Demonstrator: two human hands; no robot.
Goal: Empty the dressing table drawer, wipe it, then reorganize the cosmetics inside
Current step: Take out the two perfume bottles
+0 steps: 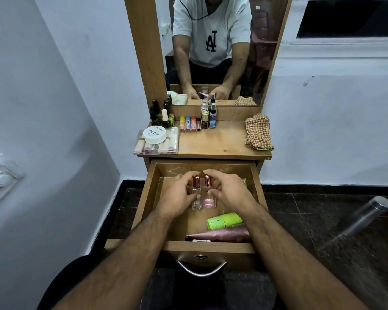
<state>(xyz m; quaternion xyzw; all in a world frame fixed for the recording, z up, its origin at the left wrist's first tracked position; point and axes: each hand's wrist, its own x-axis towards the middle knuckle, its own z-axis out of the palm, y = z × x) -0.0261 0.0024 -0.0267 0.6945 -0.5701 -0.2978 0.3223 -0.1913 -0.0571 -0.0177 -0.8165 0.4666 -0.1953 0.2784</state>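
Both hands are curled round small perfume bottles standing inside the open drawer (257, 189): the left hand (181, 195) grips the clear bottle (196, 198) and the right hand (230, 191) grips the pink bottle (208, 199). The two bottles stand upright, just beside each other, near the back of the drawer, each with a rose-metal cap showing between the fingers.

Toward the front of the drawer, on its right side, a green tube (225, 221) lies on its side, and in front of it a pink tube (220, 235) lies along the front wall, with a small white item (201, 240) touching it; what that item is I cannot tell. The drawer's metal handle (201, 268) hangs below its front.

Above the drawer, on the tabletop (217, 142), a checked cloth (258, 134) lies crumpled at the right end. At the left end sits a clear box (156, 146) of cosmetics with a white nail polish jar (155, 134) on its lid. Behind the box stand dark nail polish bottles (159, 113). Along the back of the tabletop stand three coloured lip balm sticks (188, 123) and, beside them, two spray bottles (208, 117). The mirror (215, 50) rises behind them.
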